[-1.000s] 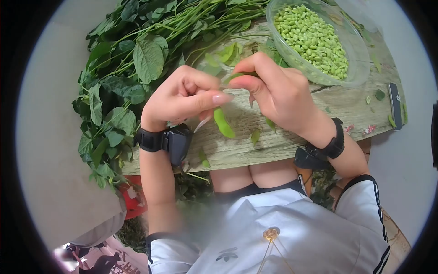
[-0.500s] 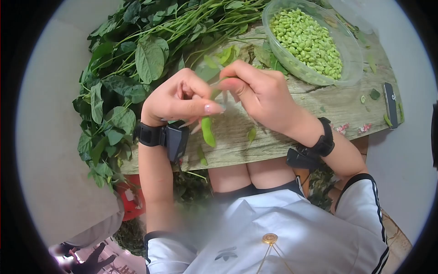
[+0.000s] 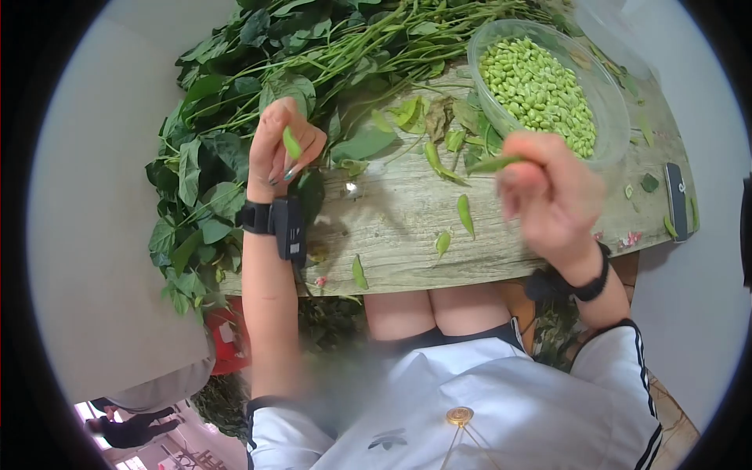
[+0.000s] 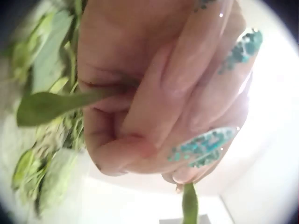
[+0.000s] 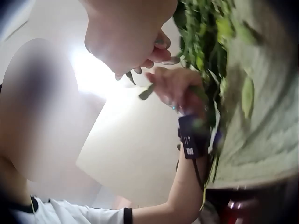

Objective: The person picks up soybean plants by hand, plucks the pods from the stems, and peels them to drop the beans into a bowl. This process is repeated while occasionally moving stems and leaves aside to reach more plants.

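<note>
My left hand (image 3: pixel 286 149) is raised over the left part of the table beside the leafy stems, gripping a green bean pod (image 3: pixel 291 142). In the left wrist view one pod (image 4: pixel 42 109) sticks out from between the curled fingers, and a second pod (image 4: pixel 190 203) shows past the fingertips. Between thumb and forefinger my right hand (image 3: pixel 556 196), blurred, pinches another green pod (image 3: pixel 492 164). It overlaps the near edge of a clear plastic bowl (image 3: pixel 616 117) of shelled green beans (image 3: pixel 540 90) in the head view.
Leafy bean stems (image 3: pixel 227 117) heap along the table's back and left. Loose pods (image 3: pixel 466 215) and torn leaves (image 3: pixel 368 145) are scattered on the wooden table (image 3: pixel 392 251). A phone (image 3: pixel 675 200) lies near the right edge.
My hands were together over a pod and have come apart. The left hand has gone up and left, the right hand to the right, closer to the bowl. Each carries a pod.
</note>
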